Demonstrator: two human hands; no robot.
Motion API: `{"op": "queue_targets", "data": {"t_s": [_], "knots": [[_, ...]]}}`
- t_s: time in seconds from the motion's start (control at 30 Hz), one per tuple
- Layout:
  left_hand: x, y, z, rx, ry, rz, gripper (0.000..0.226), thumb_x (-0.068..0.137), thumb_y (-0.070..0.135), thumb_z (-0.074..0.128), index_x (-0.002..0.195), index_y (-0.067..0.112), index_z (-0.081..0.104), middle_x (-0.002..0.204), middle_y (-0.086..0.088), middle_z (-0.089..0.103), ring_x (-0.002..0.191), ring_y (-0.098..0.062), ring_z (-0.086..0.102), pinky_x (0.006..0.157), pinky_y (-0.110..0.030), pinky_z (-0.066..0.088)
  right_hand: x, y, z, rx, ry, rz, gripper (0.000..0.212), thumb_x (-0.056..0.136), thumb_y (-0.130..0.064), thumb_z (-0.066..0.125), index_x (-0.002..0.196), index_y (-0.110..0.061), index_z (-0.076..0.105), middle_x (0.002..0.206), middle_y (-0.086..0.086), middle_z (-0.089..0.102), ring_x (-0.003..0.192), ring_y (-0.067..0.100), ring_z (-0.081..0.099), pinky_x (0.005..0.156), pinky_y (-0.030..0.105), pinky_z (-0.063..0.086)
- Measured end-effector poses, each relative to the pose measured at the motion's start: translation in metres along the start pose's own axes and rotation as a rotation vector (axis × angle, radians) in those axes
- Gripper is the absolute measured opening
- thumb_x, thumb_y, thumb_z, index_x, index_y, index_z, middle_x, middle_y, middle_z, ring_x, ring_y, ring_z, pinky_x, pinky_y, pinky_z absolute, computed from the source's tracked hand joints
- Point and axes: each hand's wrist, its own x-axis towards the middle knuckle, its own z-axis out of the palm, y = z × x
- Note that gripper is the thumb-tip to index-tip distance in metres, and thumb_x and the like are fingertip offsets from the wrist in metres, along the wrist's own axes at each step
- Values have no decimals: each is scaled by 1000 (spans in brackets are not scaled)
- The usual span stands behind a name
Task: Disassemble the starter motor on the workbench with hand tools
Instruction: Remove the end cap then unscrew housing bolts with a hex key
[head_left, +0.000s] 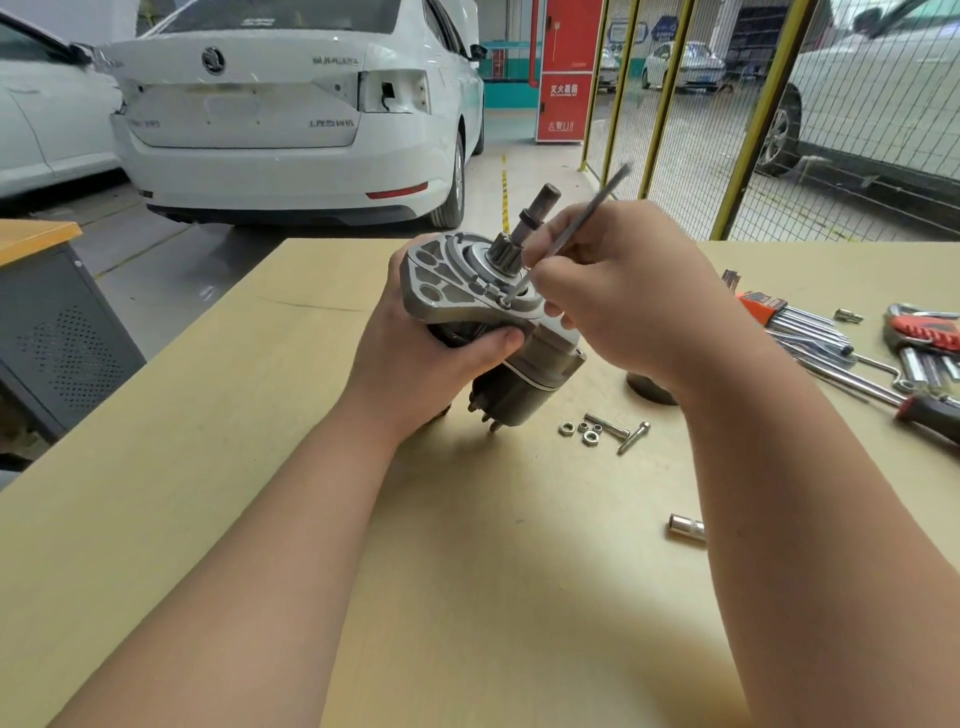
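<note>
Step in hand: loosening a housing screw (505, 301). The left hand (415, 364) grips the starter motor (457, 280), tilted on the workbench (260, 467). The right hand (623, 301) pinches a hex key (571, 228) seated in the screw. The next move probably needs steady turning with the tip engaged. Loose nuts and bolts (602, 431) lie near, and the pinion shaft (535, 213) crowds the fingers.

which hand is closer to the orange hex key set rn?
Right. The right hand is just left of the hex key set, pinching a thin key; the left hand grips the starter motor farther left.
</note>
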Motion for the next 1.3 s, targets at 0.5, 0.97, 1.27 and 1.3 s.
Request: {"op": "queue_targets", "data": {"t_s": [0.5,0.97,1.27,1.3], "knots": [[-4,-4,-14,-213,-31,-18,71,59,39,75,125,18,58,111,21,65,107,4,59,92,-15,46,7,10,18,-75,179,-74,15,82,-21,60,66,-22,59,58,-14,52,54,-2,46,50,9,34],[-4,-7,-9,-146,17,4,68,60,44,70,125,26,57,107,35,59,104,12,55,83,-3,41,-7,19,7,-39,-102,1,16,87,-34,57,83,-19,62,56,-10,50,48,-1,46,43,13,35],[-8,-6,-6,-166,71,-4,67,49,44,80,109,45,51,103,42,58,99,20,53,78,4,36,-7,27,2,352,137,20,14,82,-17,66,68,-22,66,40,-14,45,36,0,36,39,12,27],[-8,-6,-6,-151,53,-4,69,49,45,80,112,43,52,105,40,58,101,20,52,79,4,35,-8,38,-8,440,147,122,17,81,-16,63,65,-21,65,40,-13,42,37,2,33,39,17,26]]}}
